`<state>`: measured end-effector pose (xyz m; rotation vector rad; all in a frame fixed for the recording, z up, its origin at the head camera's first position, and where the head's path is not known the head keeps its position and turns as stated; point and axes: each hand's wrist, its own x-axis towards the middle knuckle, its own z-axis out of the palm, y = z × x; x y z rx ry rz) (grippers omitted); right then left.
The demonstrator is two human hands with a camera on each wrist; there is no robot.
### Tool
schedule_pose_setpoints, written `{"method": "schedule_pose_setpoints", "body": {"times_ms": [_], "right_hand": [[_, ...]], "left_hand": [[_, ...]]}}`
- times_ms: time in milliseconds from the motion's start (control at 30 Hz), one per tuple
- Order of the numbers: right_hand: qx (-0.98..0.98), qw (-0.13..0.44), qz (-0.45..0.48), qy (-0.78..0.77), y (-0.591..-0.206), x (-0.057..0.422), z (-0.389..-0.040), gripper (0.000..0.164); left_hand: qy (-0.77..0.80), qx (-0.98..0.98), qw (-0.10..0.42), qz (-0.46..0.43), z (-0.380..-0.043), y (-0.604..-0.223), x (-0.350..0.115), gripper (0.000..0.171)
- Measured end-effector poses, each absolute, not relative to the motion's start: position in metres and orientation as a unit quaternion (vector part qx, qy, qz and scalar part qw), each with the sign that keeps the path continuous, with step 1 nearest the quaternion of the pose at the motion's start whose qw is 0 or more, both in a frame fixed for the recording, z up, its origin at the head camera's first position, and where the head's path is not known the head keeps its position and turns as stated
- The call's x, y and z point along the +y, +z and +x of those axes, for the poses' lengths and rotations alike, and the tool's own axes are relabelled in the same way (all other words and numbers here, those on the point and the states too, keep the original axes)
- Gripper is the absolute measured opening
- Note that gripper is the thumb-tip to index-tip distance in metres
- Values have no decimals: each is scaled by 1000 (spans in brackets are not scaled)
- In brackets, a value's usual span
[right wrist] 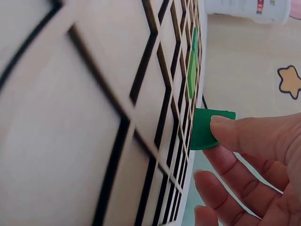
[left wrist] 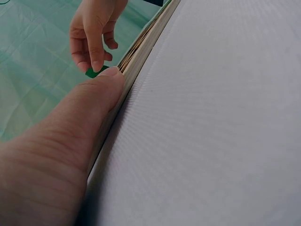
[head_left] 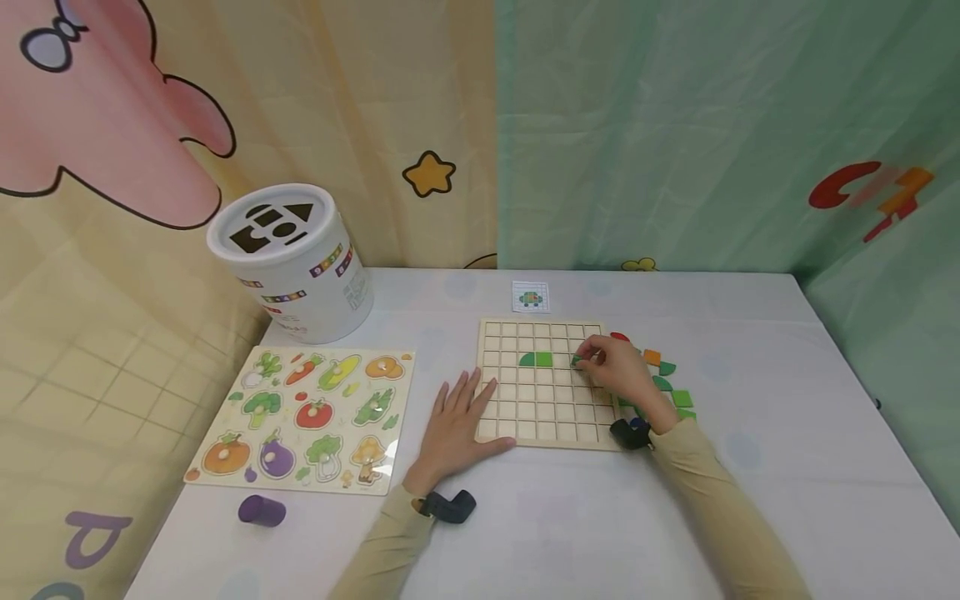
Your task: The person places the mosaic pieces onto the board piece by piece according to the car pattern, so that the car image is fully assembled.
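Observation:
A wooden grid board lies on the table. My left hand rests with spread fingers on its left edge, the thumb along the near edge. Over the right part of the grid, my right hand pinches a dark green quarter-round tile between thumb and fingers, its lower side right at the board's surface. Two tiles sit side by side in the grid: a dark green quarter-round tile and a light green square tile.
Loose tiles in green, orange and red lie right of the board. A small pattern card lies behind it. To the left are a vegetable puzzle board, a white bucket with a shape-cut lid, and a purple cylinder.

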<state>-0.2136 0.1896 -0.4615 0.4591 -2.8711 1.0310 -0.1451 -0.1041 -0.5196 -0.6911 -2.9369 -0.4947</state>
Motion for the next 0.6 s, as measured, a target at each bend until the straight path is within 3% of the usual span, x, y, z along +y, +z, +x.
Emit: {"method": "schedule_pose_setpoints", "body": {"times_ms": [300, 600], "right_hand": [[-935, -14, 136, 329, -466, 166, -225, 6], [-945, -6, 119, 305, -466, 163, -229, 11]], "left_hand": [[-160, -961, 36, -224, -144, -521, -104, 96], [-156, -961, 39, -223, -145, -521, -105, 96]]}}
